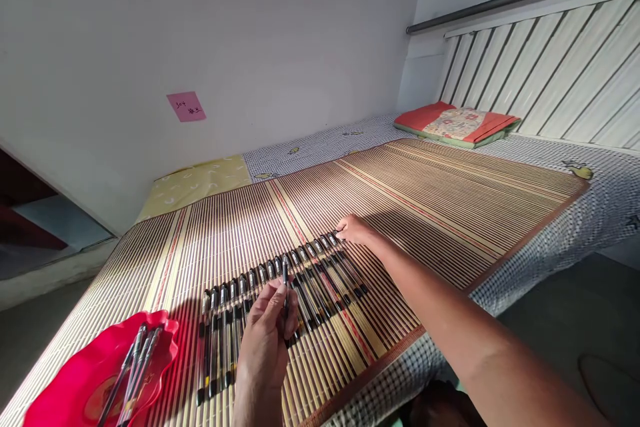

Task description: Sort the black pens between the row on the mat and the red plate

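My left hand [265, 320] is closed around a gel pen [285, 270], which stands up between thumb and fingers above the row. Several clear-barrelled gel pens [315, 290] with black caps lie side by side on the bamboo mat [415, 213], their clips towards the wall. At the right end of that row my right hand [353, 229] pinches the cap end of the last pen, its fingertips partly hidden. My left wrist and hand cover some pens in the middle.
A red scalloped plate [65, 373] at the lower left holds several more pens [133, 370]. A folded red and floral cloth [457, 123] lies at the far right by the white slatted headboard [545, 73]. A pink note [186, 107] is stuck to the wall. The bed's near edge runs along the lower right.
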